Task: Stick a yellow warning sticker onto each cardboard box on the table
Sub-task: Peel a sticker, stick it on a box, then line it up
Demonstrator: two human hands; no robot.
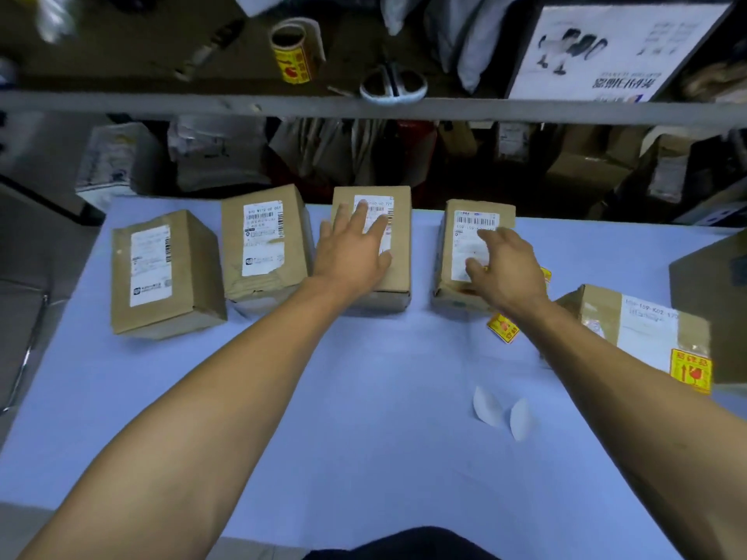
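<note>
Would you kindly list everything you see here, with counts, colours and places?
cardboard boxes: five, brown, in a row across the table, the rightmost already stickered
loose sticker: one, yellow, on the table under the right wrist
backing scraps: two, white, near table centre
table: one, pale blue
sticker roll: one, yellow, on the shelf
scissors: one, white-handled, on the shelf
left hand: flat on the third box
right hand: over the fourth box
</note>
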